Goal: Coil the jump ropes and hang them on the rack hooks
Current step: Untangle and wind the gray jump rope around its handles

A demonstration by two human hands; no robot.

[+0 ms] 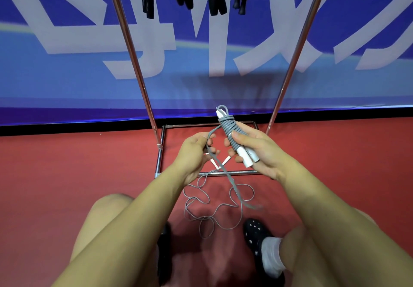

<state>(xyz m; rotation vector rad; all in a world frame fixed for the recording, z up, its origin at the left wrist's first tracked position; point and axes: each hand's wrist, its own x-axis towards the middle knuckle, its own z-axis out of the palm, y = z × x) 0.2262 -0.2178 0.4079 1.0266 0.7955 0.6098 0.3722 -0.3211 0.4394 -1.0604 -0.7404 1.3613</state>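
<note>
My right hand point(257, 150) grips the two white handles point(247, 155) with the grey rope point(230, 133) already wound around them, and my left hand point(196, 152) pinches the loose strand just beside it. I should keep this strand tight and lay each new turn touching the last one. Another rope point(212, 206) lies on the floor below my hands.

Right hand point(257, 150) clasping grey coiled jump rope point(231, 133), left hand point(194, 154) pinching its loose tail
</note>
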